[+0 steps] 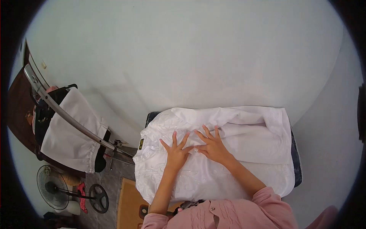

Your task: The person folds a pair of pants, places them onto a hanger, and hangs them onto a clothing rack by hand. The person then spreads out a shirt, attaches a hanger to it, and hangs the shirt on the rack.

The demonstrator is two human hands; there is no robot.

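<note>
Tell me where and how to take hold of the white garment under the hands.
Pinch the end beside the label, probably coming from the person's left. There the white garment seems to overhang its dark-covered support, so both faces could be gripped; its middle lies beneath the left hand and right hand.

Long-sleeved fabric garment [209,173]: white, with a tone-on-tone swirling pattern across the collar end; the sleeve is plain white. Small rectangular neck label [141,144]: dark, with yellowish markings. Fabric-covered bench [296,164]: dark blue. Wearer's gathered cloth top [240,213]: plain pink. Draped cloth [70,133]: white. Curved metal bar [68,116]: silver-grey. Round pedestal fan [50,187]: black. Smooth wall [228,53]: pale grey-white, unpatterned. Flat rectangular panel [127,198]: tan.
</note>
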